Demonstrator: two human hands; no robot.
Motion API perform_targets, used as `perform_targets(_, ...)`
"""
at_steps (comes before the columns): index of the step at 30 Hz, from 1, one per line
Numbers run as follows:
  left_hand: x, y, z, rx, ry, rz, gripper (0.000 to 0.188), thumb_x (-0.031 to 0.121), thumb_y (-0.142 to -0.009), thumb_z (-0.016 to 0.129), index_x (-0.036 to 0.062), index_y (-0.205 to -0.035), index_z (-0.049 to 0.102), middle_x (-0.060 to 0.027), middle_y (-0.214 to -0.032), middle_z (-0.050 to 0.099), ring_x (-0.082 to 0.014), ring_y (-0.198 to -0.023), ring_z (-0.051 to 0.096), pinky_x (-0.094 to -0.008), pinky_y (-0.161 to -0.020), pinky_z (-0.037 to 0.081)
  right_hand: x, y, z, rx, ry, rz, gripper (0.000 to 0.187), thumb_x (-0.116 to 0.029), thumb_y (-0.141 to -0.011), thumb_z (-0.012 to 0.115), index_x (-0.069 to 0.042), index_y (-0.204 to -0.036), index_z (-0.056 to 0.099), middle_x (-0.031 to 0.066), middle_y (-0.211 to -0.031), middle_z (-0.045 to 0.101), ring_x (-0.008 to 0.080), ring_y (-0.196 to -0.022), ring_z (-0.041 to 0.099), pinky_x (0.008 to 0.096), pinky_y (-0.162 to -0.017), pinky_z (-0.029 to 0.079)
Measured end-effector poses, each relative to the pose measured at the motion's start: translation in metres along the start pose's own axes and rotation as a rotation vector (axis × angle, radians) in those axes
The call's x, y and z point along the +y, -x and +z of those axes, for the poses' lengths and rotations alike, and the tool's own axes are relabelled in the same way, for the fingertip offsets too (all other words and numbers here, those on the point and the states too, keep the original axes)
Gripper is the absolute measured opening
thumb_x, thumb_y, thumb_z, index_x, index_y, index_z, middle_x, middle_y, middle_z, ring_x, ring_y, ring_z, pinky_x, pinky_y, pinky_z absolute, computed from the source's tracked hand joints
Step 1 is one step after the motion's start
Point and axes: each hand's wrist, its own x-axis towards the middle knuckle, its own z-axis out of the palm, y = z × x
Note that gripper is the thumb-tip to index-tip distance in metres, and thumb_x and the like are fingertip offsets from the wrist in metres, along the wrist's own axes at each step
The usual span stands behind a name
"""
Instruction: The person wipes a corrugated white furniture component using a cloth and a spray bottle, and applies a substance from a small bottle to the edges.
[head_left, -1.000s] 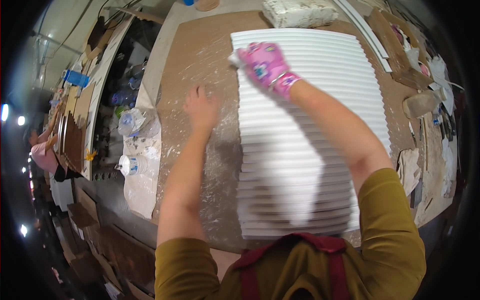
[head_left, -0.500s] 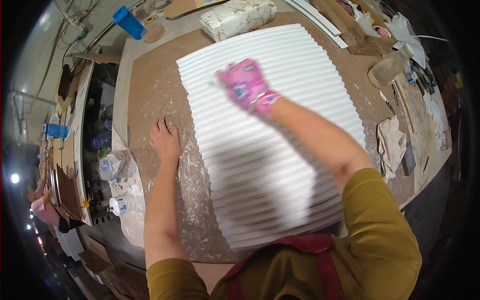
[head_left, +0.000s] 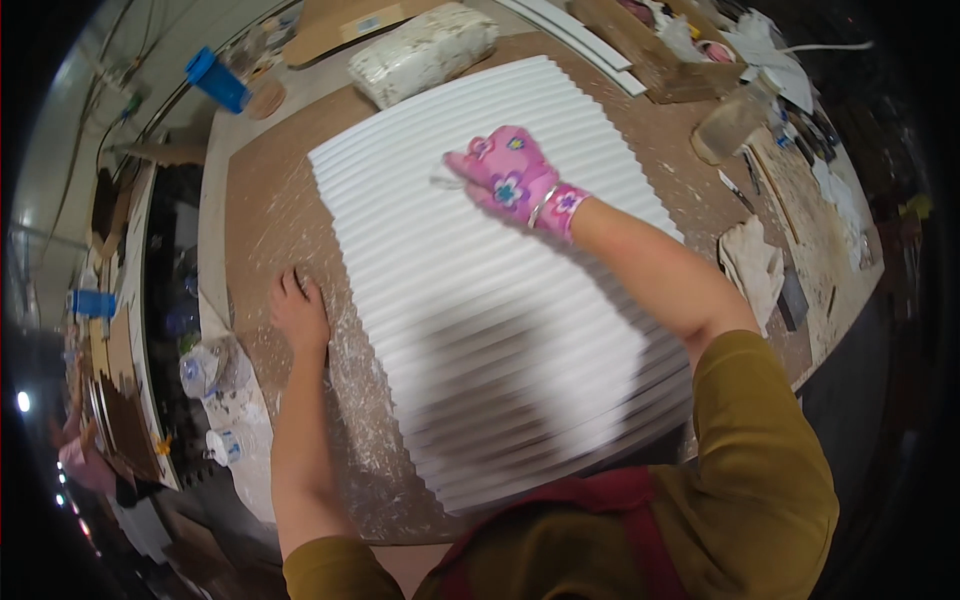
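Observation:
A white corrugated panel with wavy side edges lies on the brown, white-spattered work board. Over its upper middle is my right hand, in a pink flowered glove with a silvery band at the wrist. Its fingers are closed, and a small greyish-white bit shows by the fingertips, too little to name. Whether the glove touches the ridges I cannot tell. Bare and holding nothing, my left hand rests on the board left of the panel, fingers stretched out. My head and arm cast a shadow on the panel's near half.
Behind the panel lies a white wrapped block. A blue bottle stands far left. On the right are a cloudy plastic jug, a beige cloth and a knife. A white tub is at left; a person works beyond.
My right hand has moved rightward and slightly nearer across the panel. The whole view has shifted, carrying the scene a little left. My left hand stays on the board.

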Motion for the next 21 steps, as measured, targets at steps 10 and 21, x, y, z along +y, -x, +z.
perform_targets(10, 0.017, 0.0, -0.006, -0.005, -0.076, -0.001, 0.042, 0.031, -0.092, 0.05, 0.012, -0.13, 0.049, -0.0083, -0.136, 0.047, -0.0305, -0.124, 0.045, -0.0522, -0.097, 0.036, 0.156, 0.097, -0.021, 0.195, -0.107, 0.417, 0.031, -0.032, -0.088, 0.056, -0.012, -0.112, 0.058, 0.0145, -0.104, 0.063, 0.0361, -0.095, 0.062, 0.0447, -0.084, 0.05)
perform_targets(21, 0.013, -0.002, -0.007, 0.011, -0.076, 0.011, 0.043, 0.03, -0.09, 0.052, 0.01, -0.128, 0.051, -0.0107, -0.134, 0.048, -0.032, -0.123, 0.045, -0.0496, -0.097, 0.036, 0.009, -0.054, 0.0, 0.412, -0.071, -0.094, 0.044, -0.04, -0.099, 0.041, -0.006, -0.084, 0.063, 0.0152, -0.083, 0.063, 0.0312, -0.079, 0.062, 0.0429, -0.074, 0.051)
